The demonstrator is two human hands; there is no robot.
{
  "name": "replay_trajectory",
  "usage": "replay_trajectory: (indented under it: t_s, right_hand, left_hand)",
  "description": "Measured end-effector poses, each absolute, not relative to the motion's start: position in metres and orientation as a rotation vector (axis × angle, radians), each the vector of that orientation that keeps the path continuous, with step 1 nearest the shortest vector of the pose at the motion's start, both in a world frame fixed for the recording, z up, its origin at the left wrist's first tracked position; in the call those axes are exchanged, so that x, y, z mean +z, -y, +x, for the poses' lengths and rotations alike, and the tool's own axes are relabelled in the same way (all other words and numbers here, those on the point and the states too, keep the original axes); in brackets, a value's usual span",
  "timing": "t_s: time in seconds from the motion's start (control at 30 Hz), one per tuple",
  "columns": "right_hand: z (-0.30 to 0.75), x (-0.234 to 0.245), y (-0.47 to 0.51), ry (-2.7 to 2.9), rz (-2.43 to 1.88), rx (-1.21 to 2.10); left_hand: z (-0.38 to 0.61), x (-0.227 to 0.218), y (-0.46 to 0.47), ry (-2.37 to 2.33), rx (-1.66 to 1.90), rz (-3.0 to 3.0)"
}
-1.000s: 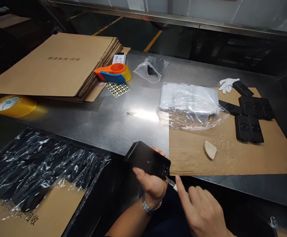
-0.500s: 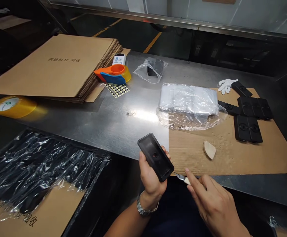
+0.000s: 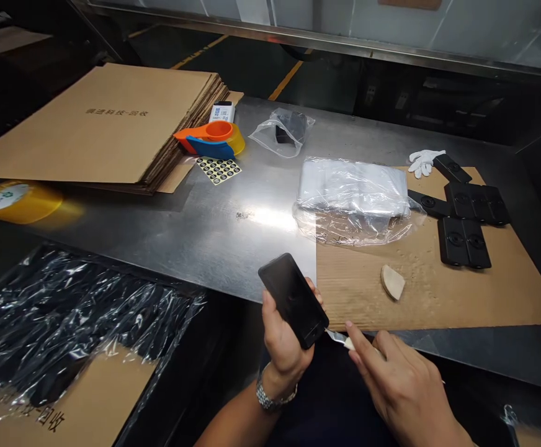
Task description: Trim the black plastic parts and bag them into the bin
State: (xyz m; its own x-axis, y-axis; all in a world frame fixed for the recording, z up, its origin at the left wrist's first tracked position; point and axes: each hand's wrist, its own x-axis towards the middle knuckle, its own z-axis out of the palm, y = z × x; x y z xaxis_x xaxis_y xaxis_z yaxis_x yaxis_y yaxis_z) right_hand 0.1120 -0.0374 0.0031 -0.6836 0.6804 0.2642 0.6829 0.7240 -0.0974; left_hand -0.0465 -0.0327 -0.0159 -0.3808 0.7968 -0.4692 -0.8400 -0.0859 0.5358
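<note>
My left hand (image 3: pixel 285 338) is wrapped round a black rectangular plastic part (image 3: pixel 293 301), tilted over the front edge of the bench. In my right hand (image 3: pixel 398 372) is a small knife (image 3: pixel 337 336) with a light handle, my index finger stretched along it. The blade tip meets or nearly meets the part's lower right corner. Several similar black parts (image 3: pixel 464 242) lie on the cardboard at the right. A pale wedge-shaped piece (image 3: pixel 393 283) rests on the same cardboard, just beyond my right hand.
A cardboard sheet (image 3: pixel 475 304) covers the right of the metal bench (image 3: pixel 196 230). Clear plastic bags (image 3: pixel 352 186) and a white glove (image 3: pixel 426 162) lie there. Behind left are stacked cardboard (image 3: pixel 89 136), a tape dispenser (image 3: pixel 210 139) and a sticker sheet (image 3: pixel 218 169). Black plastic-wrapped goods (image 3: pixel 75 316) sit lower left.
The black part has turned slightly in my left hand, so its hollow shows less clearly. The knife tip has shifted slightly left, by the part's corner. The whole view has moved a little.
</note>
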Motion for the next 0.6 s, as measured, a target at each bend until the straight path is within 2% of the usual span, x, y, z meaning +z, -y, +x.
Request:
replay_trajectory:
  t_s: [0.3,0.6]
  right_hand:
    - [0.112,0.0047,0.0335,2.658,-1.078,-0.107]
    - [0.116,0.0055,0.0277,2.591,-1.079,0.194]
  left_hand:
    - [-0.0455,-0.0166,0.0329,-0.94,1.697,-0.071]
    - [-0.0496,-0.01,0.0296,-0.979,1.54,-0.078]
